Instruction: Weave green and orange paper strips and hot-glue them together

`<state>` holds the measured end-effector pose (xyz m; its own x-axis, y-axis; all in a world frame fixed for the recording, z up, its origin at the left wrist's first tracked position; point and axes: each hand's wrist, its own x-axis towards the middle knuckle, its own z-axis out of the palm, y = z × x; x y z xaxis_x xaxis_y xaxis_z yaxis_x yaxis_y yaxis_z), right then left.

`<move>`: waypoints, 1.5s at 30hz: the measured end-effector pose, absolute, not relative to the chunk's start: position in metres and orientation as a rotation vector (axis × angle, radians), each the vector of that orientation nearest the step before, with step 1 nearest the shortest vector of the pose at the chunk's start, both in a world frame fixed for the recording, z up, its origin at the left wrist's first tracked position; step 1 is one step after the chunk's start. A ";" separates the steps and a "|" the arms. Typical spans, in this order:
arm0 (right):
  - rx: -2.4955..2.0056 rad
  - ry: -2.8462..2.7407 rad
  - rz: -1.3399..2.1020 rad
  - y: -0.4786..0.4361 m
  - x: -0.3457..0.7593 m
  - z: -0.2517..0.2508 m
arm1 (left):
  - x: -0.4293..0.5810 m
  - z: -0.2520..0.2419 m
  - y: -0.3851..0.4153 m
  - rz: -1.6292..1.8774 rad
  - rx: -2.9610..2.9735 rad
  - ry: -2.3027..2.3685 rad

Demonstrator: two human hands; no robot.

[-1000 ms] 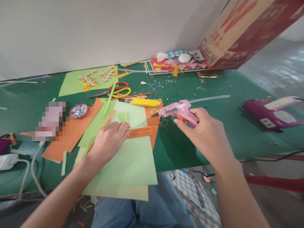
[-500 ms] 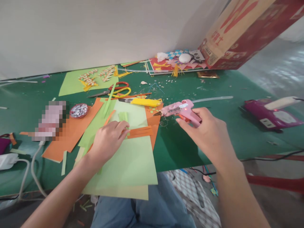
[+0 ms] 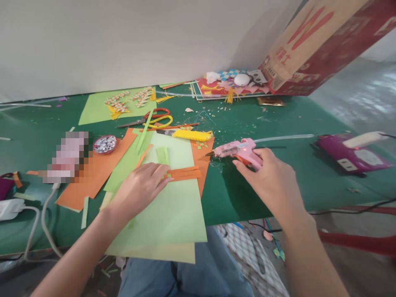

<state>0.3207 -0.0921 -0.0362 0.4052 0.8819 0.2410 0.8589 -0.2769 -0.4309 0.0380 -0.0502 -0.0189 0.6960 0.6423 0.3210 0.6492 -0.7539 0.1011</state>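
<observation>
My left hand (image 3: 145, 181) lies over the light green paper sheets (image 3: 176, 210). Its fingers are closed on a small woven piece of orange and green paper strips (image 3: 184, 173); the orange ends stick out to the right and green ends point away from me. My right hand (image 3: 269, 173) is around the handle of a pink glue gun (image 3: 235, 149), thumb near the orange trigger. The nozzle points left, close to the orange paper's edge. From the gun's rear a clear glue stick (image 3: 284, 138) extends rightward. Between the hands' far sides lies a yellow utility knife (image 3: 192, 135).
Scissors (image 3: 157, 119) with red and yellow handles lie behind the sheets. Further left are a round tin (image 3: 105, 144), orange paper (image 3: 93, 177) and a blurred-out phone-like thing (image 3: 68, 156) on a cable. A purple power strip (image 3: 349, 153) sits right; a paper bag (image 3: 309, 45) stands behind.
The glue gun and my right hand have come slightly lower and nearer me. My left fingers have shifted a little, showing more of the woven part. The whole view has moved slightly.
</observation>
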 end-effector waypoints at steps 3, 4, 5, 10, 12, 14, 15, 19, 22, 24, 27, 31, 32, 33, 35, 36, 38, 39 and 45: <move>-2.153 -1.506 -0.029 -0.093 0.320 -0.043 | 0.032 -0.018 -0.053 -0.512 -2.864 -0.998; -2.148 -1.512 -0.061 -0.093 0.320 -0.044 | 0.031 -0.019 -0.054 -0.497 -2.851 -0.982; -2.144 -1.518 -0.089 -0.094 0.319 -0.045 | 0.029 -0.019 -0.054 -0.479 -2.839 -0.980; -2.098 -1.588 -0.195 -0.095 0.315 -0.047 | 0.027 -0.022 -0.055 -0.443 -2.799 -0.923; -2.064 -1.596 -0.258 -0.096 0.313 -0.045 | 0.028 -0.022 -0.054 -0.447 -2.758 -0.844; -2.015 -1.581 -0.329 -0.095 0.310 -0.042 | 0.028 -0.023 -0.053 -0.448 -2.722 -0.787; -1.987 -1.578 -0.353 -0.095 0.307 -0.040 | 0.028 -0.023 -0.053 -0.450 -2.715 -0.765; -1.833 -1.678 -0.292 -0.095 0.290 -0.036 | 0.027 -0.022 -0.054 -0.513 -2.737 -0.729; -1.675 -1.766 -0.227 -0.095 0.273 -0.035 | 0.028 -0.019 -0.056 -0.556 -2.726 -0.725; -1.610 -1.796 -0.223 -0.096 0.263 -0.033 | 0.028 -0.017 -0.058 -0.544 -2.673 -0.687; -1.529 -1.832 -0.217 -0.097 0.253 -0.030 | 0.026 -0.016 -0.060 -0.598 -2.632 -0.679; -1.458 -1.859 -0.172 -0.100 0.247 -0.027 | 0.022 -0.017 -0.061 -0.897 -2.804 -1.046; -1.450 -1.861 -0.159 -0.100 0.246 -0.027 | 0.020 -0.018 -0.060 -0.966 -2.842 -1.157; -1.447 -1.861 -0.147 -0.101 0.246 -0.027 | 0.019 -0.018 -0.059 -1.007 -2.878 -1.242; -1.442 -1.864 -0.138 -0.101 0.246 -0.028 | 0.017 -0.021 -0.056 -0.984 -2.949 -1.313; -1.443 -1.867 -0.143 -0.101 0.246 -0.029 | 0.015 -0.023 -0.054 -0.922 -2.983 -1.314; -1.451 -1.881 -0.158 -0.101 0.245 -0.031 | 0.014 -0.026 -0.051 -0.804 -2.988 -1.305; -1.454 -1.892 -0.164 -0.101 0.245 -0.032 | 0.013 -0.028 -0.050 -0.777 -2.975 -1.301; -1.425 -1.991 -0.153 -0.102 0.241 -0.033 | 0.024 -0.025 -0.056 -0.720 -2.835 -1.454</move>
